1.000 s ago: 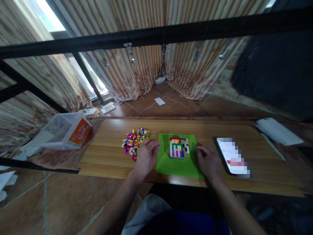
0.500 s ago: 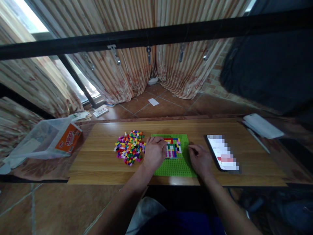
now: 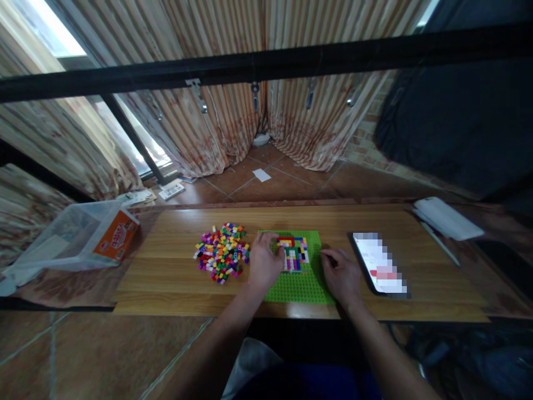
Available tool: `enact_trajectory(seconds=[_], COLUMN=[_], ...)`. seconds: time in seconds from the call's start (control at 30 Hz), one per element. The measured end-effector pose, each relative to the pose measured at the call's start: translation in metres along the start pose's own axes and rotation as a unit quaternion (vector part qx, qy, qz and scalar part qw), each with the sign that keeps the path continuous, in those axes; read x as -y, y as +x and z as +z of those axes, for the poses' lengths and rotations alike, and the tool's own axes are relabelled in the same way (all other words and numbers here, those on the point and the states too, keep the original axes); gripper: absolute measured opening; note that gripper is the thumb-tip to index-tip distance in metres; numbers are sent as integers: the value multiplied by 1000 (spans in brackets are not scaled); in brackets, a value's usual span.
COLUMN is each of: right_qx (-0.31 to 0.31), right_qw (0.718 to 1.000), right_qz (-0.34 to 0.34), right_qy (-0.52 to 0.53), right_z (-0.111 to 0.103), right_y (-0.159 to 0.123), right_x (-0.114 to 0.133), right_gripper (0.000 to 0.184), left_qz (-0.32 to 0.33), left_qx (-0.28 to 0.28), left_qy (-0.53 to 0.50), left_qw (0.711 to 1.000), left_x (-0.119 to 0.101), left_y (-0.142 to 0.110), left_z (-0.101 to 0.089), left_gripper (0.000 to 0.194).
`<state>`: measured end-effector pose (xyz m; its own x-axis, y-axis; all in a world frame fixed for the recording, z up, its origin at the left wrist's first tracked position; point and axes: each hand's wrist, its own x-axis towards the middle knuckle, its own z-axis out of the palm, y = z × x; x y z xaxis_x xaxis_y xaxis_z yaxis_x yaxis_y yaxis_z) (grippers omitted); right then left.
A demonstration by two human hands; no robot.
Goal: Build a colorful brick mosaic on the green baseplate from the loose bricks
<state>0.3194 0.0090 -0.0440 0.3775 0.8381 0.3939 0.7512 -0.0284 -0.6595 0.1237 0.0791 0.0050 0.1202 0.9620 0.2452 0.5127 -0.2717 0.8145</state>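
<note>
My left hand (image 3: 265, 262) is over the left part of a flat build of colourful toy bricks (image 3: 297, 250), which sits on a green studded baseplate (image 3: 297, 289). Its fingers are bent and cover the build's left edge; whatever they grip is hidden. At the baseplate's right edge rests my right hand (image 3: 342, 273), curled with thumb and index finger close together. Anything between those fingertips is too small to make out. Left of my left hand lies a heap of small loose bricks (image 3: 222, 253) in many colours.
A phone (image 3: 381, 264) with a lit, partly blurred screen lies right of my right hand on the wooden table (image 3: 166, 289). Beyond the table's left end stands a clear plastic bin (image 3: 79, 222) with an orange label. A white object (image 3: 447, 216) and a pen-like stick (image 3: 439, 243) are at far right.
My left hand has shifted slightly, its thumb now lower and apart from the index finger, showing more of the build's left side. My right hand stays in place. The view has tilted a little.
</note>
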Motion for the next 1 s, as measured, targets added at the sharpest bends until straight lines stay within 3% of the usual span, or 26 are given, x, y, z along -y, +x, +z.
enact_trajectory(seconds=[0.27,0.6,0.77,0.9,1.0], right_qx=[6,13,14,21,21], right_qw=[1000,999,999,999,999], right_qz=[5,6,-8,-3,-8], right_qy=[-11,-31,-41,-42,-46], right_z=[0,0,0,1,1], right_y=[0,-3,-2,-1,-1], right_x=[-1,-7,-12,-16,-17], right_gripper=[33,39,44,46,45], left_qz=[-172,-159,-121,-114,-133], left_qx=[42,21,-9,-84,-86], left_qy=[-131,-147,-101,17,133], left_qw=[975,976,987,990,978], left_x=[7,8,19,42,57], left_y=[1,-10,-23,-19,-13], left_z=[13,13,-15,-59,-88], left_gripper=[35,37,36,24,24])
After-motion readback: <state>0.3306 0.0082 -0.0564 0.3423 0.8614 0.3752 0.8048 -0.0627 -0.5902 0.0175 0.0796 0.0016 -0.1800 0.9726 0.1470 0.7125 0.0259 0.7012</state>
